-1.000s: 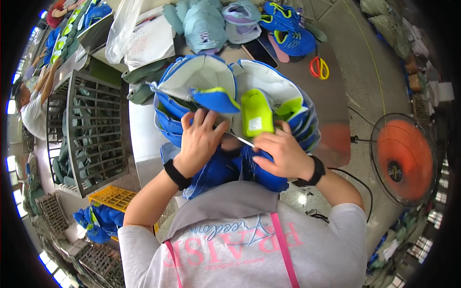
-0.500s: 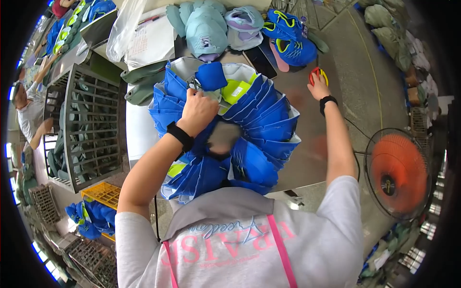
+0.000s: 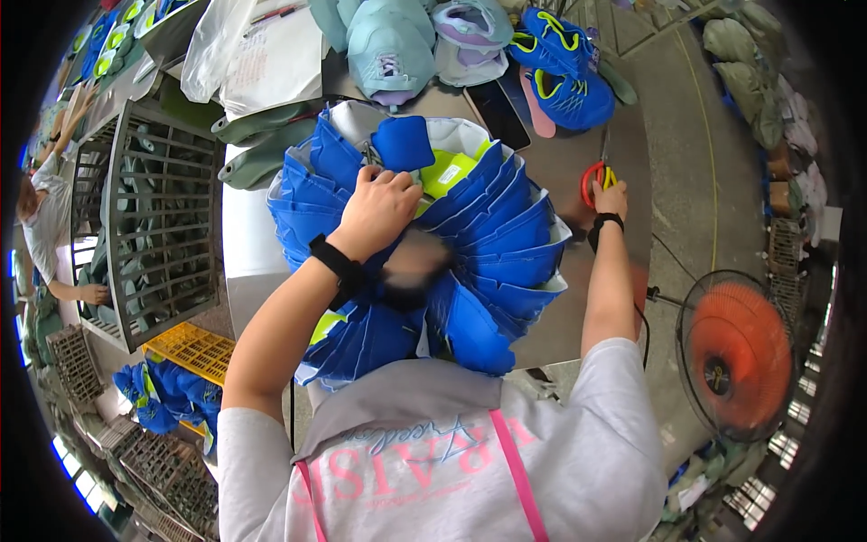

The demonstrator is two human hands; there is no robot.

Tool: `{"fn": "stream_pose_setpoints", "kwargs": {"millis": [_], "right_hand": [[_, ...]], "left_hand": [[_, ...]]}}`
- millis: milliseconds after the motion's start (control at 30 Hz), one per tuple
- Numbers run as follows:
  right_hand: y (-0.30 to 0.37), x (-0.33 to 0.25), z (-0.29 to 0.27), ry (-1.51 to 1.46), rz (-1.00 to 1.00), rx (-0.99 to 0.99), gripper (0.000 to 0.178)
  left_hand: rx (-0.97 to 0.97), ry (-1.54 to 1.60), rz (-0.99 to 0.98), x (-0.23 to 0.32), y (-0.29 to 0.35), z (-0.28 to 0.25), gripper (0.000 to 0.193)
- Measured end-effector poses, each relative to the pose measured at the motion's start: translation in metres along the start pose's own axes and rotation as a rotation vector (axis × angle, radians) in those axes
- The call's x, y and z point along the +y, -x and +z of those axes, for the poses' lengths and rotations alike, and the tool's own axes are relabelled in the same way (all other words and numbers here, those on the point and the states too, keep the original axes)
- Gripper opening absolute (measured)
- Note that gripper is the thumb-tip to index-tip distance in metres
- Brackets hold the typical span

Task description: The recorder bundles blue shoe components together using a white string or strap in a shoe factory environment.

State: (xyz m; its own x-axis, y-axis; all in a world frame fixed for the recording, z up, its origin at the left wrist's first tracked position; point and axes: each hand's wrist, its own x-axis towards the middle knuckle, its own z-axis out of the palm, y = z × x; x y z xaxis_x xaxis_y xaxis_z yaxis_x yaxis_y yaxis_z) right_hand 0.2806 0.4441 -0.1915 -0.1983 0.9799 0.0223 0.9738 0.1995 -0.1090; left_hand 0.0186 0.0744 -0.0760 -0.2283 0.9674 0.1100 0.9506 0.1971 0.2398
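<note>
A ring of blue shoe uppers (image 3: 510,230) stands fanned out on the table in front of me. My left hand (image 3: 381,206) is closed at the far left part of the ring, beside a small blue piece (image 3: 402,143). A bit of dark metal shows just past its fingertips; what the fingers hold is hidden. To the right, my right hand (image 3: 610,197) has its fingers closed on the handles of scissors (image 3: 592,183), red and yellow, with the blades pointing away from me. Lime-green lining (image 3: 445,172) shows among the uppers.
Pale blue shoes (image 3: 388,54), blue sneakers (image 3: 573,95), a phone (image 3: 498,113) and papers (image 3: 271,68) lie along the far side. Left stands a rack (image 3: 163,226) of dark green shoe lasts, with a person beyond it. An orange fan (image 3: 736,352) stands right of the table.
My right hand has drawn back toward me with the scissors, whose blades now show. The left hand stays at the uppers, its fingers slightly shifted. My view has shifted a little.
</note>
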Motion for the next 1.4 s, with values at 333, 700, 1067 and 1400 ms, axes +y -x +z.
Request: {"fn": "stream_pose_setpoints", "kwargs": {"millis": [333, 700, 1067, 1400], "right_hand": [[0.085, 0.047, -0.022, 0.18, -0.245, -0.261, 0.04], [0.199, -0.079, -0.22, -0.165, -0.915, -0.092, 0.054], [0.232, -0.148, -0.208, 0.241, -1.154, 0.069, 0.025], [0.226, -0.202, -0.199, 0.375, -1.238, -0.057, 0.018]], "left_hand": [[0.026, 0.003, 0.028, -0.006, 0.009, 0.015, 0.014], [0.238, 0.049, 0.077, -0.013, 0.013, 0.021, 0.013], [0.225, 0.378, 0.023, -0.017, 0.007, 0.011, 0.011], [0.22, 0.372, 0.037, -0.021, 0.006, 0.011, 0.012]]}}
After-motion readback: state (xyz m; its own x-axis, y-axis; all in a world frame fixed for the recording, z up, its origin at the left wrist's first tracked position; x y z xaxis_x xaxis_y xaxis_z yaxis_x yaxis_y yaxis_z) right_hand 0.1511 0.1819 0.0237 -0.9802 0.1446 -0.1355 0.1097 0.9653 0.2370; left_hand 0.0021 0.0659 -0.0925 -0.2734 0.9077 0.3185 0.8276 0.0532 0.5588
